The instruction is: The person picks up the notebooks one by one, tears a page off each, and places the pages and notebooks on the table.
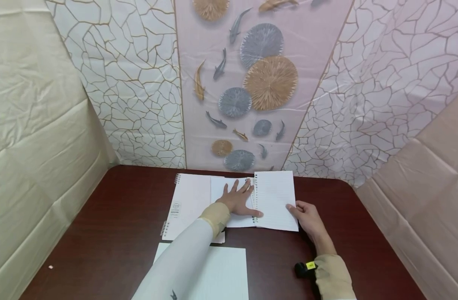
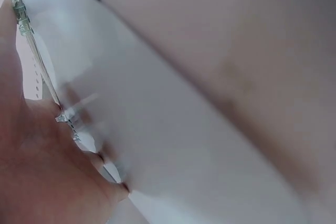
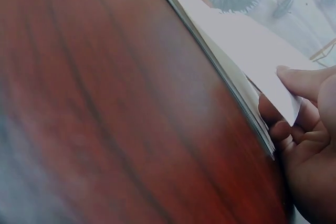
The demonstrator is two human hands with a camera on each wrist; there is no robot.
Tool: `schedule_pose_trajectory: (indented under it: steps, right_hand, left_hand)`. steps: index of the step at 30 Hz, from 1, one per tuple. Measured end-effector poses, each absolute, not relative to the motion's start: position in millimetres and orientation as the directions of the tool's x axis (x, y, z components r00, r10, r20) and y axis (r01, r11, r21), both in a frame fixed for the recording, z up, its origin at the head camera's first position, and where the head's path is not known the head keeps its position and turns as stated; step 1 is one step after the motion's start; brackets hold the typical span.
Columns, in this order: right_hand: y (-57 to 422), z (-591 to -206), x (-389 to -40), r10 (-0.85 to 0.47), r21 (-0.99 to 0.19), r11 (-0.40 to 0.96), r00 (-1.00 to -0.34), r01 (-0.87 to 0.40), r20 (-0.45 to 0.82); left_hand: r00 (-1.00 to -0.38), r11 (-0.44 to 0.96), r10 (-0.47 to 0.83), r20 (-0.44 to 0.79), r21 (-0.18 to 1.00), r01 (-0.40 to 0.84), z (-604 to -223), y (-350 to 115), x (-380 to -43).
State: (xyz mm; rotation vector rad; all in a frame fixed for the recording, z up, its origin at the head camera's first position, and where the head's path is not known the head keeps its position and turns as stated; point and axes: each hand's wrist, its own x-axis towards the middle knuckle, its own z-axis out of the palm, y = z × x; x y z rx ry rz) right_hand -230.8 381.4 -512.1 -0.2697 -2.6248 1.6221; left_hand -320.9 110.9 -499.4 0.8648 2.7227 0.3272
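Observation:
A ring-bound notebook (image 1: 275, 196) lies open at the back of the table, its right page lined. My left hand (image 1: 237, 201) rests with fingers spread on the left page (image 1: 218, 186), the thumb reaching over the rings. In the left wrist view, the palm stands close to the metal rings (image 2: 65, 116) and a blurred white page. My right hand (image 1: 307, 216) pinches the outer edge of the right side between thumb and fingers. The right wrist view shows a lifted page (image 3: 262, 66) in that pinch, apart from the sheets below it.
A pale ring-bound notebook (image 1: 189, 200) lies to the left, partly beneath the open one. Nearer me, a lined white sheet (image 1: 229, 271) lies partly under my left sleeve. A small white scrap (image 1: 51, 267) is at the far left. Patterned cloth (image 1: 146, 83) hangs behind the table.

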Motion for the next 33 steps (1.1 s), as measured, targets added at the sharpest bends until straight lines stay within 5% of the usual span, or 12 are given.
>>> schedule_pose_trajectory:
  steps: [33]
  right_hand:
    - [380, -514, -225, 0.14, -0.92, 0.391, -0.99, 0.03, 0.027]
  left_hand:
    - [-0.787, 0.798, 0.593, -0.172, 0.256, 0.545, -485, 107, -310]
